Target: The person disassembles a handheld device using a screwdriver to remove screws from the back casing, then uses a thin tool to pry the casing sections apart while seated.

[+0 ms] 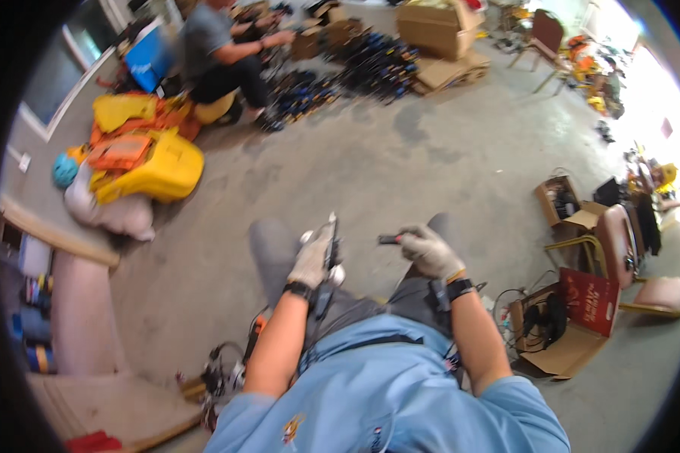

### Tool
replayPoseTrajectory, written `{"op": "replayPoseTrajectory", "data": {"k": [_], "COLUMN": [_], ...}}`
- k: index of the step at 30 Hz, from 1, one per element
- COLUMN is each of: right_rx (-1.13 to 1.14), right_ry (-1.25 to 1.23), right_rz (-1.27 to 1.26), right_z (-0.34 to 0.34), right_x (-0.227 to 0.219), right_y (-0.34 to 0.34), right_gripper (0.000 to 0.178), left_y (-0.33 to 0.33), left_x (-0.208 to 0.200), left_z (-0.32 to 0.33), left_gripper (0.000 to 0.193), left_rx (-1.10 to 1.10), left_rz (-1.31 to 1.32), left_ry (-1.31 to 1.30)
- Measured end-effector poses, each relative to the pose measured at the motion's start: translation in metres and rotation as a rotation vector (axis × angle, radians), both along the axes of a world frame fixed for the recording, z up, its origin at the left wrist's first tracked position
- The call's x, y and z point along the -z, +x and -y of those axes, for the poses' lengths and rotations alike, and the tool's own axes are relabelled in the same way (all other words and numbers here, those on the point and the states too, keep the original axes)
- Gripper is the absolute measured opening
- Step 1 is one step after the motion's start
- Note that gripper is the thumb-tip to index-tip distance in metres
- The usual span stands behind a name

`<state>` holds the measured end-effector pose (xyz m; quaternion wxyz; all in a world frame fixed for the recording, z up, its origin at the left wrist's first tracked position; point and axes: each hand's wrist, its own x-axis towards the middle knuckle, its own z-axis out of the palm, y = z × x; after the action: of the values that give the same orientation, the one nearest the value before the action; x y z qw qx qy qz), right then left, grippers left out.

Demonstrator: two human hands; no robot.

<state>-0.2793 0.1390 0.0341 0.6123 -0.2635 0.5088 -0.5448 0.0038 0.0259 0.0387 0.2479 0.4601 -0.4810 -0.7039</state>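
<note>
Both my hands wear pale work gloves, with black bands at the wrists. My left hand [313,259], above my left thigh, is closed on a long dark object [333,243] that stands roughly upright; its kind is too blurred to tell. A rounded white piece [338,275] shows just under it. My right hand [428,254], over my right knee, grips a short black tool with a red part [389,239], pointing left toward my left hand. A gap lies between the two hands, and the tool does not touch the dark object.
Open cardboard boxes with cables [545,325] and chairs [618,241] stand on the right. Cables and parts [223,374] lie by my left side. Yellow and orange plastic shells [159,162] are heaped at left. Beyond, another person [227,53] sits by piles of dark parts [374,68].
</note>
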Motion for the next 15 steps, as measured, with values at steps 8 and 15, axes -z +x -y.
{"op": "replayPoseTrajectory", "data": {"k": [8, 15], "right_rx": [-0.031, -0.021], "right_ry": [0.111, 0.021], "right_rz": [0.076, 0.112], "right_z": [0.008, 0.000], "right_x": [-0.010, -0.010], "right_y": [0.002, 0.007], "right_gripper": [0.033, 0.043], "left_y": [-0.002, 0.003], "left_x": [0.009, 0.016], "left_z": [0.002, -0.001], "left_gripper": [0.036, 0.034], "left_rx": [-0.277, -0.236], "left_rz": [-0.217, -0.272], "left_ry": [0.267, 0.223]}}
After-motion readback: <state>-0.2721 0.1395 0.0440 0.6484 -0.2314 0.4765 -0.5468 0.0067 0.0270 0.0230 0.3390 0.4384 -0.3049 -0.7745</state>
